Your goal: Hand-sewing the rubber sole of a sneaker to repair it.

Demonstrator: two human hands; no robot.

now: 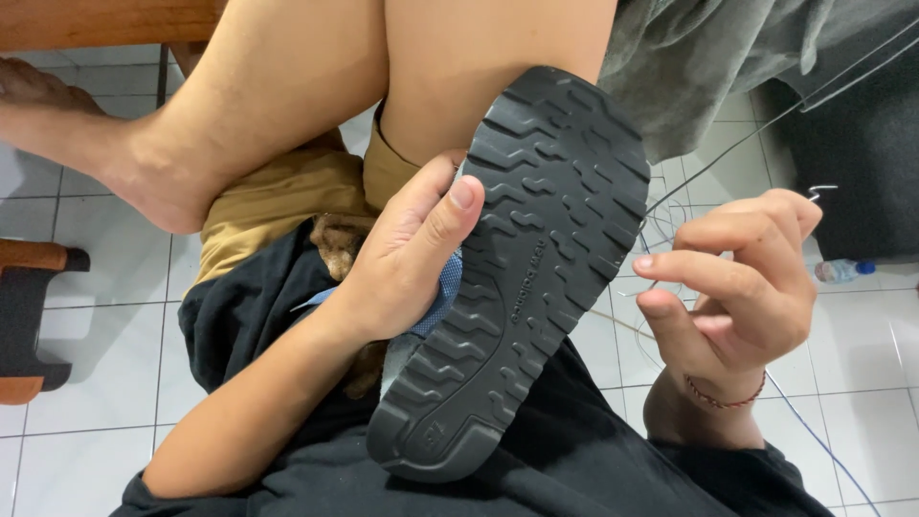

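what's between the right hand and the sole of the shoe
In the head view, thin thread strands cross the gap between the right hand and the dark grey shoe sole, with white floor tiles showing below. Hand and sole do not touch.

You wear a black short-sleeved cotton shirt [536,450] that leaves both forearms bare, and mustard-yellow cloth shorts [273,206] over bare legs and a bare foot. A thin red braided string bracelet [725,397] circles your right wrist. Your hands carry no gloves or rings.

Shoe sole [526,268]: matt dark rubber, ridged; floor [96,364]: glossy white tile.
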